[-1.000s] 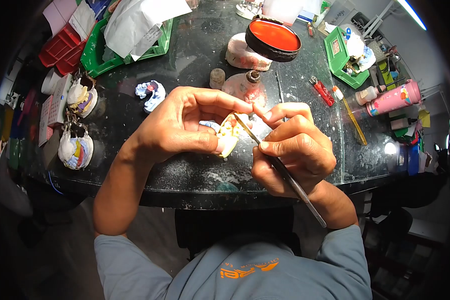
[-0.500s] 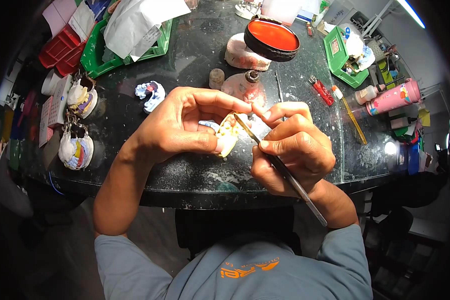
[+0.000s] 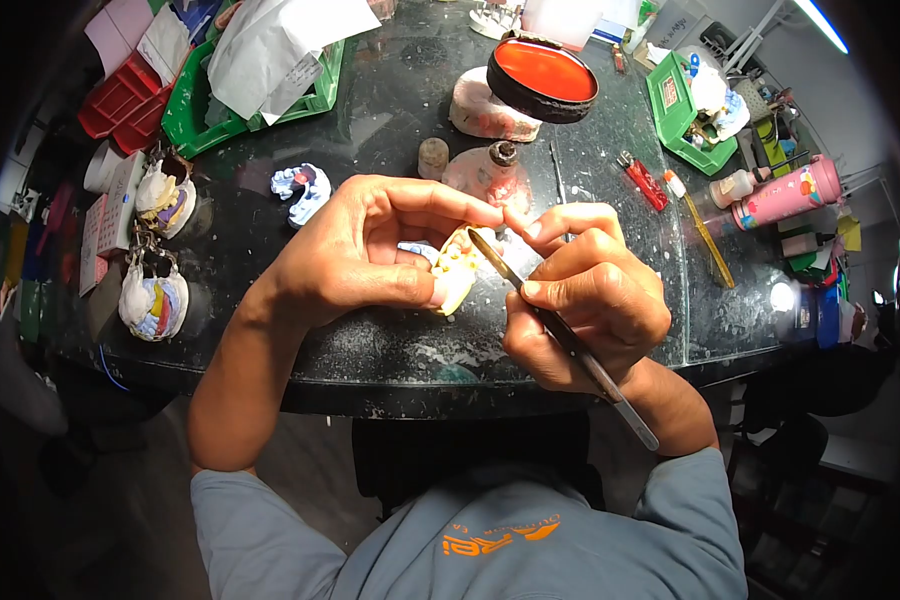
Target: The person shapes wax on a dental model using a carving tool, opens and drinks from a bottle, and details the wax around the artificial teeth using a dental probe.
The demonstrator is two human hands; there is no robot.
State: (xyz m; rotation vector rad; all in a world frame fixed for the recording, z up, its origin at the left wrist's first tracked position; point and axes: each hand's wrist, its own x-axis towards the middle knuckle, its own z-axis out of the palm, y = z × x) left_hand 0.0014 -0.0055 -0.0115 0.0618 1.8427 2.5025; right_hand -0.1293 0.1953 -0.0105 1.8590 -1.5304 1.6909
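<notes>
Between the thumb and fingers of my left hand (image 3: pixel 370 245) sits a pale yellow dental cast (image 3: pixel 456 277), tilted, with small tooth shapes showing along it. Part of the cast is hidden by my fingers. A slim metal carving tool (image 3: pixel 578 352) is gripped pen-like in my right hand (image 3: pixel 592 300). Its flat, brownish tip lies at the far end of the cast; whether it touches is hard to tell. The fingertips of both hands meet or nearly meet just beyond the cast.
Behind my hands stand a spirit lamp (image 3: pixel 500 180) and an open tin of red wax (image 3: pixel 545 75). A blue-white dental arch (image 3: pixel 302 190) and articulated models (image 3: pixel 154 298) are at left. A red lighter (image 3: pixel 644 183), a yellow-handled brush (image 3: pixel 708 240) and a green bin (image 3: pixel 678 112) lie right.
The carving tool has turned slightly in my right hand, its handle end shifting a little to the right. My left hand and the cast hold almost still.
</notes>
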